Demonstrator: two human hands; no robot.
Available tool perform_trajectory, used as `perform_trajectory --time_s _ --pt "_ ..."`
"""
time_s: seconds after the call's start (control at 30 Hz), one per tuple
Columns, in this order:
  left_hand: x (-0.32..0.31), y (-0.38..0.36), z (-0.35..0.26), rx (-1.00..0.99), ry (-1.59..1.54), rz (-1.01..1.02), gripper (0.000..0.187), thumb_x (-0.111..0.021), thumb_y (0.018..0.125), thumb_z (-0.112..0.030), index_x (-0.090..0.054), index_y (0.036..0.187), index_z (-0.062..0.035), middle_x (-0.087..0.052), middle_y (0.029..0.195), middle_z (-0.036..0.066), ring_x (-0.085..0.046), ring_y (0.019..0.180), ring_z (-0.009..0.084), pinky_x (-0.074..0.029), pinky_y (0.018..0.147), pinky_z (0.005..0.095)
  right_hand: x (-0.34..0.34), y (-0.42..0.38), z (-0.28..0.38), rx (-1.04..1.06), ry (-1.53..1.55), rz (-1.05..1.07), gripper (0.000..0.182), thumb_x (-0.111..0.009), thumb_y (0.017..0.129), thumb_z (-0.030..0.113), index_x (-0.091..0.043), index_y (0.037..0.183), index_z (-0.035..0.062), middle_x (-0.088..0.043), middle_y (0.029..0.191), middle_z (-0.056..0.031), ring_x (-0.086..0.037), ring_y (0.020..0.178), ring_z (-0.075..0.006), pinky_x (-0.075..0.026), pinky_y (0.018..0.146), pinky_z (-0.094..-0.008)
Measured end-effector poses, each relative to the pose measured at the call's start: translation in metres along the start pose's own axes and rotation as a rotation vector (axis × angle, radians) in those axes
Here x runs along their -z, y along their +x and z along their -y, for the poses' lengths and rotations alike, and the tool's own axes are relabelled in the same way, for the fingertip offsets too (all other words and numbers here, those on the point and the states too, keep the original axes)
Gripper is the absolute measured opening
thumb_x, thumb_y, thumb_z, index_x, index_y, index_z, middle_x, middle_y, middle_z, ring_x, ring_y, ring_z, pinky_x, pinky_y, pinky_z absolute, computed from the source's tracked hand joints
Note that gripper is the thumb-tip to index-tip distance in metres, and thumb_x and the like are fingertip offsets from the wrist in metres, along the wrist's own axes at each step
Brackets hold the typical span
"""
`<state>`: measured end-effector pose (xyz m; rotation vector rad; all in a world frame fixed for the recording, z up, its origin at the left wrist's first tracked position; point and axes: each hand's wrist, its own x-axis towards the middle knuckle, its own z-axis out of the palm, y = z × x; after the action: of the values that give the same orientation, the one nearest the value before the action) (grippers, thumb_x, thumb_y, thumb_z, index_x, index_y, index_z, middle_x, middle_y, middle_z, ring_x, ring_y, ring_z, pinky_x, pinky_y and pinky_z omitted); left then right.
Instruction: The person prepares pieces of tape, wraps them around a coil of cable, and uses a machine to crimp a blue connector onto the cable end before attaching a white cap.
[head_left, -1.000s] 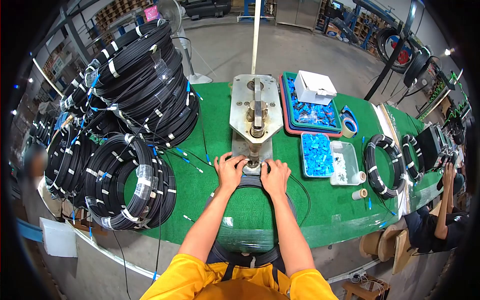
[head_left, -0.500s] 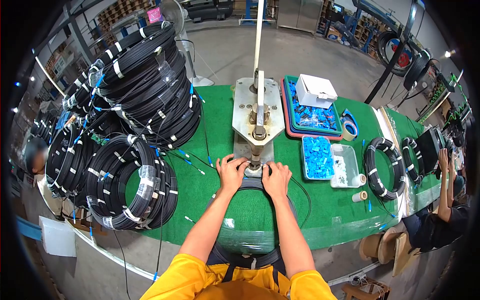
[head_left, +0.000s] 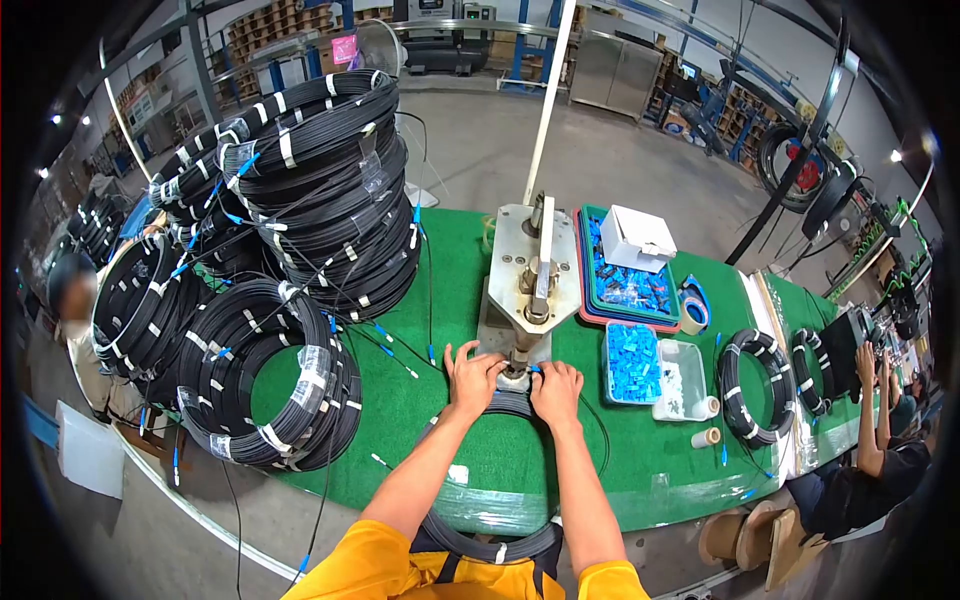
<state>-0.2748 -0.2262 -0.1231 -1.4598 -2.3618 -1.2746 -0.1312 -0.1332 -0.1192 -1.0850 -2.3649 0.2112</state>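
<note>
In front of me stands a metal hand press (head_left: 530, 285) with a long pale lever. My left hand (head_left: 472, 384) is at the left of its base, thumb and forefinger pinched at the die and the other fingers spread. What it pinches is hidden. My right hand (head_left: 557, 392) is at the right of the base, its fingertips closed at a small blue connector (head_left: 536, 368). A coil of black cable (head_left: 512, 404) lies under my wrists and hangs over the table's front edge.
Tall stacks of black cable coils (head_left: 330, 200) stand at left. At right are a tub of blue parts (head_left: 632, 365), a clear tub (head_left: 680, 385), a tray with a white box (head_left: 638, 238), a tape dispenser (head_left: 693, 306) and another coil (head_left: 757, 388). A co-worker (head_left: 860, 450) sits far right.
The view has tilted and shifted, so the press and table appear lower and the press farther right. Both hands stay at the press base. A blue connector now shows at my right fingertips.
</note>
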Motion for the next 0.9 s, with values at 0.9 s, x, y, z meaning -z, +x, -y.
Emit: perform_trajectory --time_s 0.9 --pt "0.002 0.000 -0.003 0.016 -0.003 0.010 0.015 -0.067 0.088 -0.026 -0.078 0.094 -0.0175 -0.074 0.098 0.001 -0.053 0.118 0.0285 -0.016 0.113 0.0577 0.005 -0.007 0.007 -0.087 0.173 -0.019 0.019 -0.059 0.095 0.028 -0.066 0.107 0.0160 -0.061 0.096 -0.0075 -0.053 0.095 -0.0297 -0.036 0.089 -0.0463"
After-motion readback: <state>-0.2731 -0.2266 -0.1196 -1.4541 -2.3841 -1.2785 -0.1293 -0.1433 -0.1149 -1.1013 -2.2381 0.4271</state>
